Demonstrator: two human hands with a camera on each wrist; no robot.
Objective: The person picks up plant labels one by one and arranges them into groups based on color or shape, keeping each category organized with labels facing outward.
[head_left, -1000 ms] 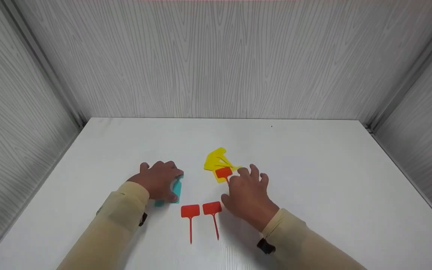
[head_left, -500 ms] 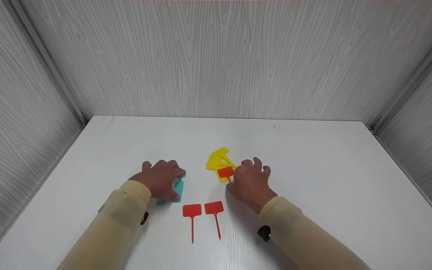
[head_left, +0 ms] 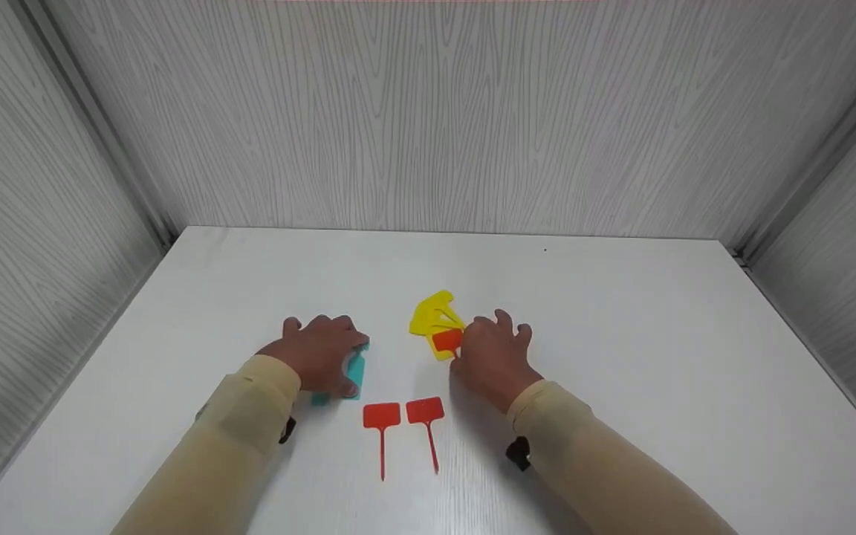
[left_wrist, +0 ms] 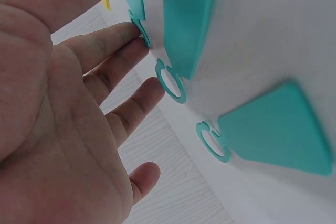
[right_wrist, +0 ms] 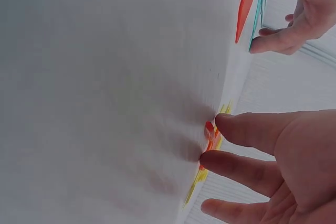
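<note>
My left hand (head_left: 316, 357) spans a teal tag (head_left: 356, 375), thumb at its near end and a finger at its far end. In the left wrist view, several teal tags with ring ends lie about, one plate (left_wrist: 189, 19) beside my fingertips and another (left_wrist: 278, 129) farther off. My right hand (head_left: 491, 360) reaches over a red T-shaped plant label (head_left: 446, 340) that overlaps yellow tags (head_left: 432, 316). From the right wrist, thumb and index tips stand apart at the red label (right_wrist: 209, 132); whether they grip it is unclear. The head view hides its stem.
Two more red T-shaped plant labels, a left one (head_left: 382, 416) and a right one (head_left: 426, 410), lie side by side nearer me, stems toward me. The white table (head_left: 621, 334) meets a grey wood-grain back wall (head_left: 428, 111); similar panels rise at both sides.
My right hand has moved slightly forward, its fingers drawing in over the red label's stem. The left hand and the tags stay about where they were.
</note>
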